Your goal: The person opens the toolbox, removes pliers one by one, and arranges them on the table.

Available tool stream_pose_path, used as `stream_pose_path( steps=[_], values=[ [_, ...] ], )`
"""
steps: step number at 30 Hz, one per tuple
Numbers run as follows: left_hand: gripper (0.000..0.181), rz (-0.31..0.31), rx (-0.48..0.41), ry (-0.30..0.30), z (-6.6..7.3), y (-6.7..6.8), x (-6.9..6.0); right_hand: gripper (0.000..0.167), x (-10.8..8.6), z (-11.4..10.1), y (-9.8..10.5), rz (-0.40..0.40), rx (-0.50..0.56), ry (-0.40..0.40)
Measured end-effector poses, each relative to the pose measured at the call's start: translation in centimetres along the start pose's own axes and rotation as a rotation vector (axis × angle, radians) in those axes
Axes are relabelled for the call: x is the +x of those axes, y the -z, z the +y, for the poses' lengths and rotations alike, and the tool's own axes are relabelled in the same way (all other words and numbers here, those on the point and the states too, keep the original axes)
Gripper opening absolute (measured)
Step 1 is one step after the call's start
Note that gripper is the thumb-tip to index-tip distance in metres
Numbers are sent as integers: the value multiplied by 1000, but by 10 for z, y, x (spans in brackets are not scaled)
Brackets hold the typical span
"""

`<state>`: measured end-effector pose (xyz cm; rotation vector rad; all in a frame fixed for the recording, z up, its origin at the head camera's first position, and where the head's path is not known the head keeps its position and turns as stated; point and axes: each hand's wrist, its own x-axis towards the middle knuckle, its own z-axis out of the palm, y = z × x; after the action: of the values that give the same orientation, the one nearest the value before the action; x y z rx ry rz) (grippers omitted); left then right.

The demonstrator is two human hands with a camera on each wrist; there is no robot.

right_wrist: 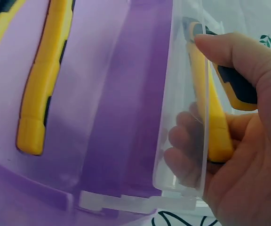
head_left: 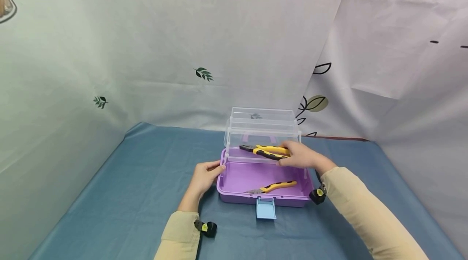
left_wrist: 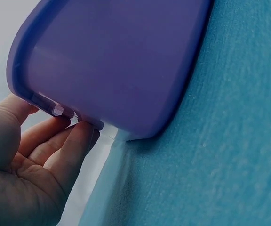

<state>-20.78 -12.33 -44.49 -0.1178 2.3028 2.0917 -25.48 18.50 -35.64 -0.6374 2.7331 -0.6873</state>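
A purple toolbox (head_left: 237, 200) with a raised clear lid and tray stands open. At its left end my left hand (head_left: 202, 176) pinches the rim, thumb on top; in the left wrist view the fingers of that hand (left_wrist: 36, 174) reach behind the purple wall (left_wrist: 112, 61). My right hand (head_left: 301, 156) holds combination pliers (head_left: 248, 148) by their yellow-and-black handles at the clear tray, jaws pointing left. The right wrist view shows one yellow handle (right_wrist: 218, 141) against the palm, and fingers behind clear plastic (right_wrist: 173, 160). Long-nose pliers (head_left: 279, 185) lie in the purple base.
A light blue latch (head_left: 265, 209) hangs down from the box front. Blue cloth (head_left: 146, 195) covers the table. Behind it rises a pale printed curtain (head_left: 164, 105), close to the clear lid (head_left: 263, 113).
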Motion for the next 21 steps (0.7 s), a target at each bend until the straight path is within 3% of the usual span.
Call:
stream_pose_path(
  steps=[9, 21],
  values=[
    [34, 2, 15, -4, 0, 0, 0, 67, -8, 4, -12, 103, 49, 4],
    [35, -1, 14, 2, 1, 0, -1, 71, -12, 8, -21, 154, 123, -24]
  ],
)
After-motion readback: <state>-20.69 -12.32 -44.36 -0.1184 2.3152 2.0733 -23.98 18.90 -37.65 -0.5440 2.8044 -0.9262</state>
